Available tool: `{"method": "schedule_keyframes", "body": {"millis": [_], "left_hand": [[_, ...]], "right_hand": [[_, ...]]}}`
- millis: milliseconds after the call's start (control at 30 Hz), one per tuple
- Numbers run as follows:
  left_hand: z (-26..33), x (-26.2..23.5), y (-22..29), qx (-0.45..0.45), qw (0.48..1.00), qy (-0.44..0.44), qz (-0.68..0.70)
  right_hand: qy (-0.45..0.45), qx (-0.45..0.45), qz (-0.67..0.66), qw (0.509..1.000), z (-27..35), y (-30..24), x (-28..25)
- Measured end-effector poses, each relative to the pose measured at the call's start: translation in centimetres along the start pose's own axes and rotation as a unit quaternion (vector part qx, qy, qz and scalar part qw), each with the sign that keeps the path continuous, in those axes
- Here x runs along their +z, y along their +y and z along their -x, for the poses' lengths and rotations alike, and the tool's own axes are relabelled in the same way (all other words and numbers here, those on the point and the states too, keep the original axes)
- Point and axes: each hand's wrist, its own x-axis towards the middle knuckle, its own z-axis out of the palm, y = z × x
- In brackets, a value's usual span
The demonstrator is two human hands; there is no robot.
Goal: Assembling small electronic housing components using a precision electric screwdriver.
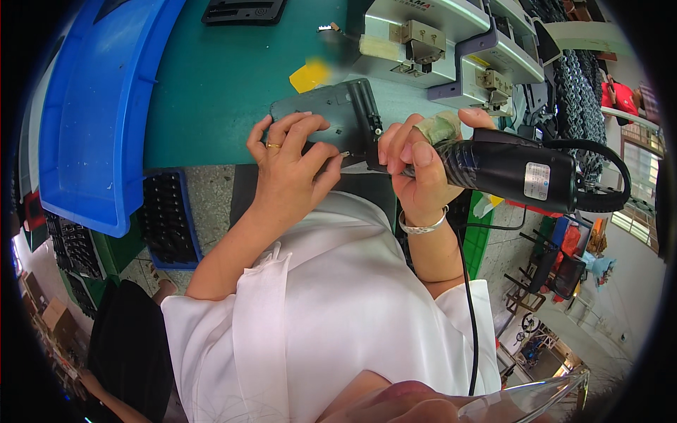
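Observation:
A dark grey plastic panel (321, 106) with a thicker black edge lies near the front edge of the green tabletop. My left hand (293, 151), with a ring on one finger, rests over its near left part. Its thumb and forefinger are closed around a small shiny metal piece (345, 154), too small to name surely. In my right hand (423, 162) is a black electric screwdriver (518, 169), held nearly level with its front end toward the panel's near right corner. Green wrapping covers one right finger. My fingers partly hide the driver's tip.
A large blue bin (60, 134) stands on the left. Silver screw-feeder machines (405, 49) sit at the back right. Yellow paper (308, 76) and a black plastic part (243, 10) lie on the green tabletop (204, 99). A black cable (467, 296) hangs by my right arm.

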Motion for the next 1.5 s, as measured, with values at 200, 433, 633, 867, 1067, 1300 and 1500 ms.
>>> {"method": "schedule_keyframes", "body": {"millis": [200,433,633,867,1067,1300,1500], "left_hand": [[-0.2,0.1,0.3,-0.007,1.0,-0.002,-0.004],[-0.2,0.1,0.4,-0.011,1.0,-0.003,0.005],[-0.1,0.1,0.1,-0.007,1.0,-0.007,0.014],[-0.2,-0.3,0.1,-0.003,1.0,-0.009,0.009],[0.0,-0.4,0.4,0.01,0.999,-0.033,0.017],[-0.2,-0.9,0.9,0.022,0.997,-0.064,0.03],[-0.9,-0.7,1.1,0.029,0.995,-0.088,0.026]], "right_hand": [[-0.019,-0.009,0.006,1.0,0.0,0.4,-0.2],[0.018,0.002,0.069,0.997,0.0,0.7,0.8],[-0.036,0.014,0.098,0.994,-0.3,1.0,0.4],[-0.151,-0.047,0.236,0.959,-0.8,1.0,-0.2],[-0.103,-0.035,0.242,0.964,0.4,1.2,0.0],[0.023,-0.139,-0.026,0.99,-0.3,-2.3,-1.6],[0.2,-0.294,0.144,0.923,-6.8,-8.4,-7.8]]}}
